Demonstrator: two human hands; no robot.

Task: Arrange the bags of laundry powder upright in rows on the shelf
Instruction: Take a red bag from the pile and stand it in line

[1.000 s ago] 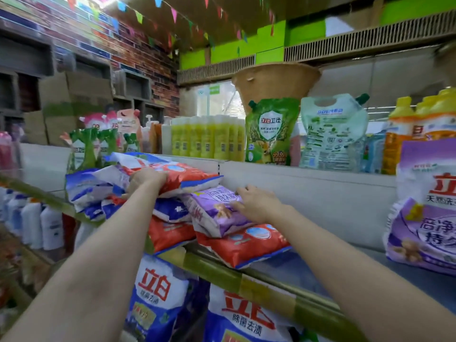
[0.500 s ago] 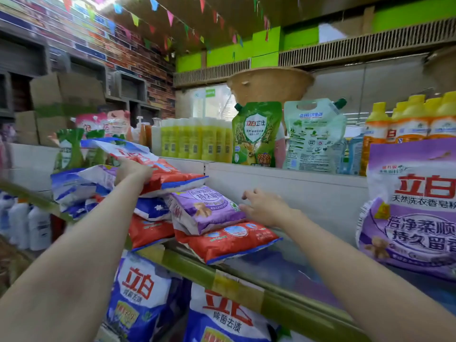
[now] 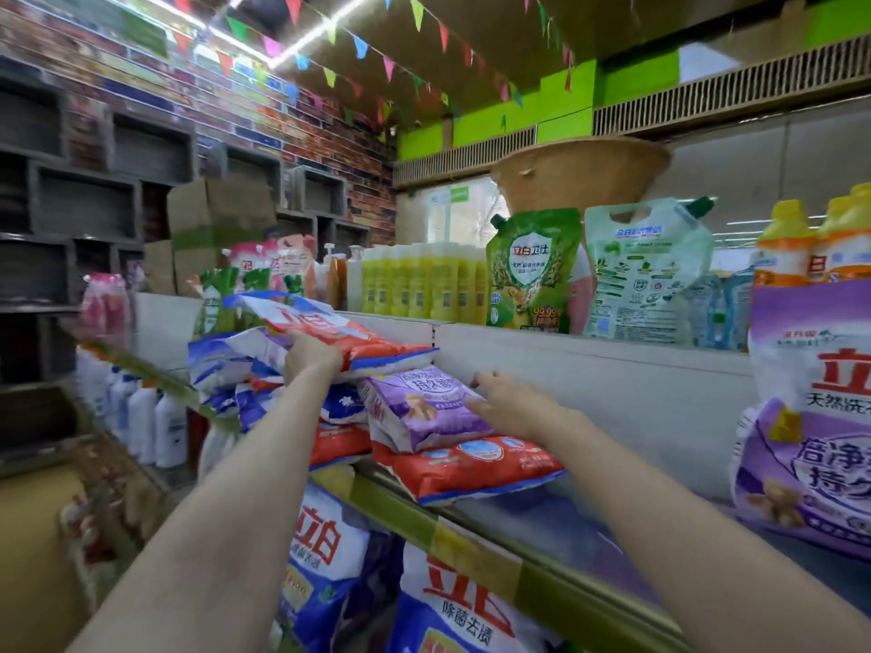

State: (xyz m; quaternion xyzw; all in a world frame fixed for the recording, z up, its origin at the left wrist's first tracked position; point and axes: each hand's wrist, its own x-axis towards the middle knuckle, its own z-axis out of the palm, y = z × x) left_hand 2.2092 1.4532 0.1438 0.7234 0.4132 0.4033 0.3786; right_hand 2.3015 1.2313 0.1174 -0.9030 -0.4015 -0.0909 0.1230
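Several bags of laundry powder lie flat in a loose pile on the shelf. My left hand grips the top red bag and holds it tilted above the pile. Beneath it a purple bag rests on another red bag. My right hand lies on the purple bag's right end, fingers spread. Blue and white bags are heaped at the left of the pile. A big purple bag stands upright at the far right of the shelf.
A white back panel closes the shelf behind the pile. Green pouches, yellow bottles and orange bottles stand on the level above. Large blue bags fill the shelf below. White bottles stand lower left.
The view swung left and up. My left hand raised the top red bag a little. My right hand came off the purple bag for a moment and is back on its right end.
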